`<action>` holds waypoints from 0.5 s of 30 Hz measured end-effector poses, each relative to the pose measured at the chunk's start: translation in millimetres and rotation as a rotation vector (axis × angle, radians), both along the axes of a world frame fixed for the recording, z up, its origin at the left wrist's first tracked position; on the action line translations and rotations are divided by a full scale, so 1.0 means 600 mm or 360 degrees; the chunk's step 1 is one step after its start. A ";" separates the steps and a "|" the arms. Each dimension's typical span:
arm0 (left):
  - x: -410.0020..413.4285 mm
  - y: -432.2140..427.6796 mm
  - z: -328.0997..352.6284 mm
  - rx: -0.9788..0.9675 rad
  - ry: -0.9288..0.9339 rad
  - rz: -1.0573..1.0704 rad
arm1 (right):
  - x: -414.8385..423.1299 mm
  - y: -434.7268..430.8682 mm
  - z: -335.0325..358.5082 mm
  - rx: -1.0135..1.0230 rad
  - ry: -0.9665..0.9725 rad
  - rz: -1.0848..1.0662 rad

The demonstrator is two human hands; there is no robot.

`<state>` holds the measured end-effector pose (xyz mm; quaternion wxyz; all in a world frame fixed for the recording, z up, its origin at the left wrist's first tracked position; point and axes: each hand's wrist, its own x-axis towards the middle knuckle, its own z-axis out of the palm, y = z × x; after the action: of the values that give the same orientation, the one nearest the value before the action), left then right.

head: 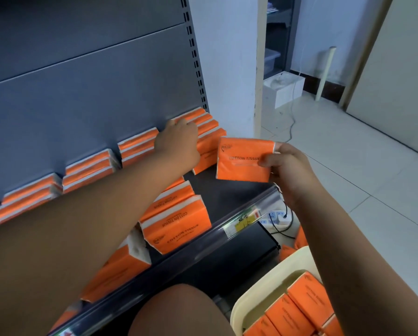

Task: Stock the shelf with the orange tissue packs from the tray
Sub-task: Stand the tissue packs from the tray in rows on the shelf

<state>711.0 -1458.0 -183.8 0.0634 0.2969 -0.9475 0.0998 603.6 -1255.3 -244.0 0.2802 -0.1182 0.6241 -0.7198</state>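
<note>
My right hand (285, 166) pinches an orange tissue pack (243, 160) by its right edge and holds it upright above the shelf's right end. My left hand (179, 139) reaches across to the back row of upright orange packs (203, 127) at the far right of the shelf (227, 190) and rests on their tops, fingers curled over them. More orange packs stand along the back panel in several groups, and others lie in the front row (176, 221). The cream tray (271, 280) at lower right holds several orange packs (300, 309).
The shelf's front rail (246, 214) carries a yellow price label (245, 220). My knee (179, 311) is under the shelf edge. A white pillar (227, 69), a white box (284, 88), cables and a power strip (276, 217) are on the tiled floor to the right.
</note>
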 end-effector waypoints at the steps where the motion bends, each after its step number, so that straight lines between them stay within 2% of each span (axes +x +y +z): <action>1: 0.000 -0.003 -0.003 0.0025 0.0012 -0.0008 | 0.000 -0.005 -0.002 0.0055 0.0055 0.0011; 6: 0.001 -0.014 -0.001 0.0105 0.0096 -0.0066 | -0.001 -0.029 -0.004 0.0245 0.0287 0.0129; 10: 0.007 -0.015 0.014 0.0338 0.0215 -0.0193 | -0.003 -0.050 0.003 0.0352 0.0534 0.0161; 15: 0.015 -0.020 0.010 0.0262 0.0302 -0.0461 | -0.008 -0.076 0.001 0.0508 0.0806 0.0127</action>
<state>719.9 -1470.2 -177.6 0.1416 0.1696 -0.9752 -0.0166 598.7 -1301.0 -243.2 0.1586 -0.2728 0.7742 -0.5487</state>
